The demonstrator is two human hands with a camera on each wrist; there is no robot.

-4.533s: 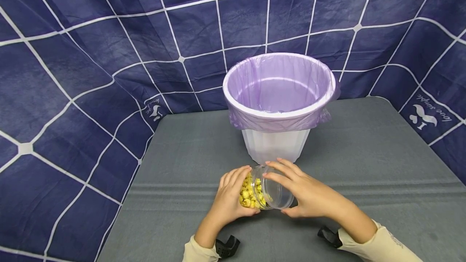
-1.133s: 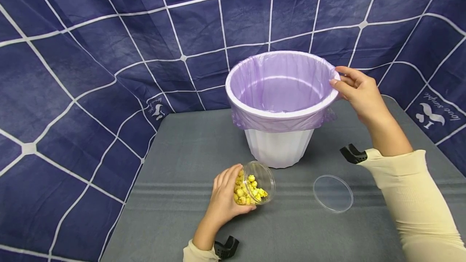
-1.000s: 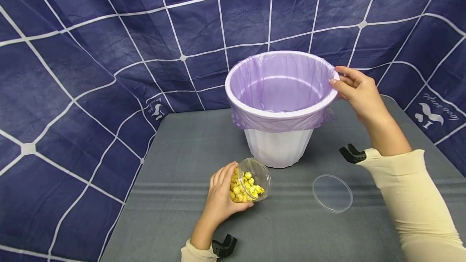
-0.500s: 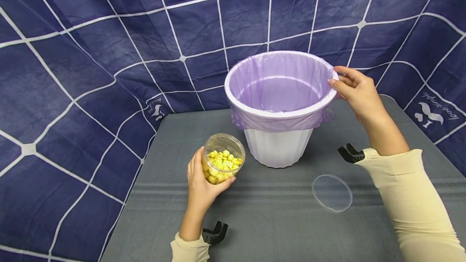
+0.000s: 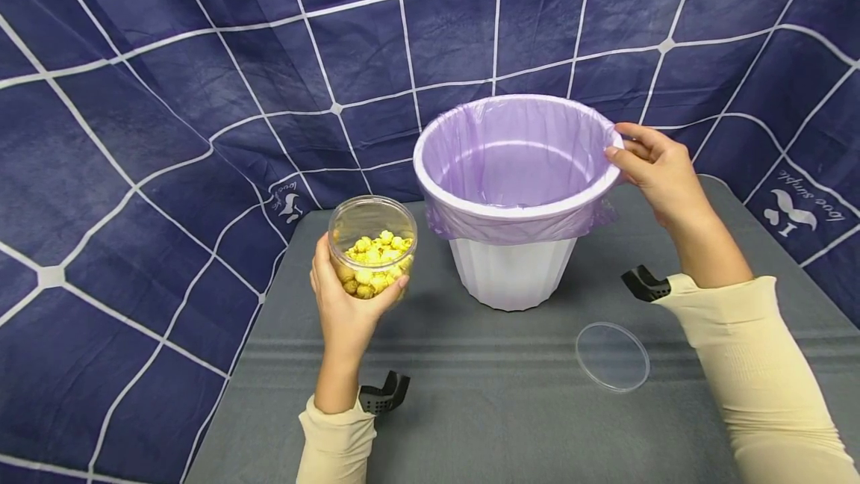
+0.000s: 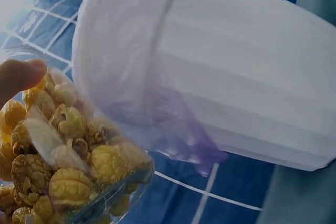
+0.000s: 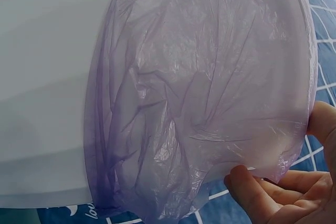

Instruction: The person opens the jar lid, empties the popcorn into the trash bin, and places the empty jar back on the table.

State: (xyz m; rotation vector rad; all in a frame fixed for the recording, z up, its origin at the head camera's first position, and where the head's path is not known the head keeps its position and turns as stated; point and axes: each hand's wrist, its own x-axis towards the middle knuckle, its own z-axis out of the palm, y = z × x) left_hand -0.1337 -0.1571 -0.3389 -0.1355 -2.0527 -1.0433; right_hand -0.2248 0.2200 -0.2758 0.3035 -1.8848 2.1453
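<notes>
In the head view my left hand [image 5: 346, 308] grips a clear plastic jar [image 5: 371, 204] without its lid, held up left of the bin. Yellow caramel popcorn [image 5: 376, 256] fills its lower part; the left wrist view shows the popcorn [image 6: 71, 171] close up, with the thumb across the jar wall. A white trash can [image 5: 513, 267] stands upright, lined with a purple bag [image 5: 517, 228] folded over its rim. My right hand [image 5: 661, 170] pinches the can's right rim through the bag, thumb on the inner side, fingers outside.
The clear round lid [image 5: 613, 357] lies flat on the grey cloth-covered table [image 5: 490, 409], right of the can's base. Blue curtains [image 5: 201, 95] with white grid lines close off the back and both sides. Each wrist wears a black bracket [image 5: 384, 394].
The right hand put the lid down on the table and took hold of the can's rim. The left hand lifted the jar up and leftward, turning its mouth from sideways to upward.
</notes>
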